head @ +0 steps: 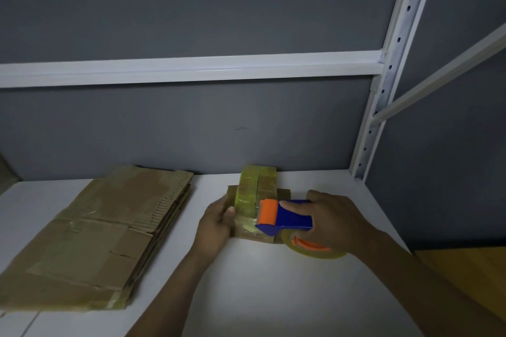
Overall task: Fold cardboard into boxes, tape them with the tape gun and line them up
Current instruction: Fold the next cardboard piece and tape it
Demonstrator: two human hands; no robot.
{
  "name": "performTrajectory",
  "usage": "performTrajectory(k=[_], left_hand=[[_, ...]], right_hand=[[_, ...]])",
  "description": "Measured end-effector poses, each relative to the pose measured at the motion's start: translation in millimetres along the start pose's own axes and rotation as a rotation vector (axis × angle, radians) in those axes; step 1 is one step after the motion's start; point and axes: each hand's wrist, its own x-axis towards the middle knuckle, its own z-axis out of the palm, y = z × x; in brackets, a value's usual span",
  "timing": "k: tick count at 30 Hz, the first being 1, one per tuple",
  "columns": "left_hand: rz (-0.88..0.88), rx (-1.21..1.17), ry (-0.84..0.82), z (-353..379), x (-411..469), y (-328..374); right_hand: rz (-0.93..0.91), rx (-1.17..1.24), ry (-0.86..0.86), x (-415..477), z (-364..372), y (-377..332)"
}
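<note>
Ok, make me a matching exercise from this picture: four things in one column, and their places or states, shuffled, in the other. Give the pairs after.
Things
1. tape gun
2. small box
3. flat cardboard stack
4. shelf upright

Places or states
A. lies at the left of the table
B. gripped by the right hand
C. held by the left hand
D. stands white at the back right corner

Pairs: 1-B, 2-C, 3-A, 4-D

Your tape gun: blue body, orange roller, yellowish clear roll. Your box: brown, yellow-green tape. Cardboard stack: brown. Surface white, wall grey.
</note>
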Motion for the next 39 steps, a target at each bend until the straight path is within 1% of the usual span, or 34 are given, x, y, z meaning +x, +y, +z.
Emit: performTrajectory(k=[1,2,3,5,7,9,11,13,14,15,21,27,31,34,37,39], left_hand=[[0.093,-0.03,-0.053,5.8,-1.4,1.9],[0.128,0.018,-0.149,10.8,-1.9,1.5],[0.149,0.135,-0.241,14.4,0.0,-3.9],[0.244,0.393,-0.327,14.4,7.7,-17.8],[0.285,0.499,-0.362,7.5,15.8,-20.8],[0.3,0.491,-0.392,2.3,21.5,-22.6],[0.383,0.611,-0.397,-0.9,22.0,-27.3],[0.48,0.756,-0.347,-2.7,20.6,-32.2],[0.514,0.788,-0.319,-3.1,20.3,-34.7],[0.536,0.802,-0.303,-3.3,19.4,-35.4],[0.527,0.806,-0.271,-5.6,20.8,-40.7],[0.532,0.785,-0.237,-0.8,20.6,-39.4],[0.555,0.789,-0.193,1.5,19.4,-37.8],[0.542,0.799,-0.196,3.1,17.7,-37.2],[0.496,0.801,-0.218,6.5,14.1,-33.5],[0.466,0.813,-0.245,10.8,11.5,-28.5]], right_hand=[[0.006,0.01,0.001,0.5,0.1,-0.6],[0.009,0.016,0.002,1.2,-0.8,-1.3],[0.007,0.014,0.001,2.8,-1.3,-1.8],[-0.005,0.001,0.003,6.4,-1.6,-2.6],[-0.005,-0.002,0.007,8.6,1.0,-1.1],[0.024,0.034,-0.004,8.0,5.2,1.4],[0.04,0.062,-0.011,5.9,8.4,4.4],[0.036,0.063,-0.011,3.7,8.1,7.3],[0.036,0.063,-0.014,2.5,7.2,8.7],[0.036,0.063,-0.022,0.8,6.2,10.0],[0.08,0.069,-0.075,-16.7,1.5,25.4],[0.131,-0.022,-0.143,-42.8,-6.0,41.0],[0.102,-0.119,-0.09,-34.2,-0.9,21.0],[0.058,-0.152,-0.066,-22.4,-1.3,4.4],[0.063,-0.079,-0.058,-15.1,-6.2,2.8],[0.101,-0.001,-0.07,-13.9,-8.2,5.1]])
